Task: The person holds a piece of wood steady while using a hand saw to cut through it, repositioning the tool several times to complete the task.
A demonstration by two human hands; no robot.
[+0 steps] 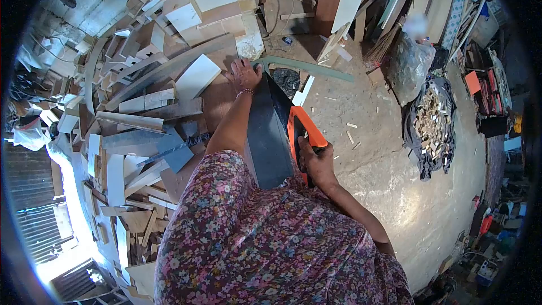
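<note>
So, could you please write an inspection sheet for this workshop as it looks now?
Surface: brown board lying over a scrap pile; dusty concrete floor beside it.
Job's things: hand saw, dark blade, orange handle.
Clutter: wood offcuts heaped at the left; small wood pieces on a dark sheet; clear plastic bag; broom.
Grippers: left hand flat on the board; right hand closed on the saw handle.
Cables: thin wire on the floor, far side.
Surroundings: boards leaning upright; cluttered shelves at the right.
</note>
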